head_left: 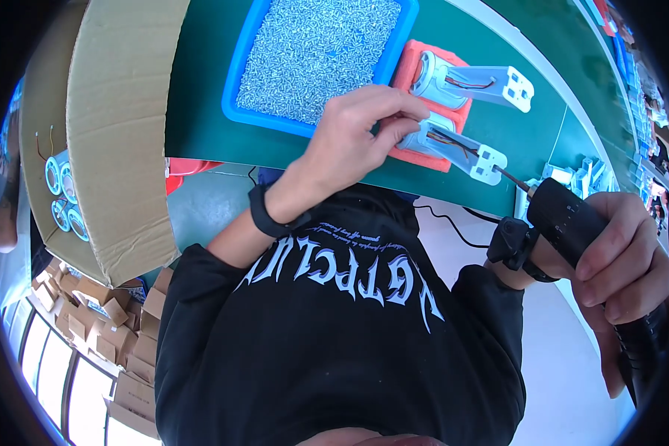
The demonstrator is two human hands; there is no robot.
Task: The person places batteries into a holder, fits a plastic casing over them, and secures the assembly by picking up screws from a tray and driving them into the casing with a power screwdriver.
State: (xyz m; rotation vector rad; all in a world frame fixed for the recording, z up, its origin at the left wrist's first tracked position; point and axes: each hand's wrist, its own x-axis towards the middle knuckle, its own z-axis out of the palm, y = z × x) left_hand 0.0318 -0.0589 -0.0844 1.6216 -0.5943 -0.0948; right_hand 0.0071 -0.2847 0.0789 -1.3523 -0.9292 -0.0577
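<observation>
A white plastic housing (461,146) with brown and red wires inside lies across a pink foam holder (424,158), nearer to me. My left hand (360,130) is at its round end, thumb and forefinger pinched together; what is between them is hidden. In my right hand (628,253) is a black electric screwdriver (569,215), fingers wrapped round its body. Its thin bit reaches the housing's flat end plate; whether it sits in a hole I cannot tell. Behind lies a second, similar housing (479,80) with wires, its round end in the foam.
A blue bin (234,110) full of small metal screws stands on the green table (201,111). At the left, an open cardboard box (123,141) holds several round wired parts (61,178). Clear plastic pieces (583,177) lie at the right. A black cable (453,223) hangs below the table edge.
</observation>
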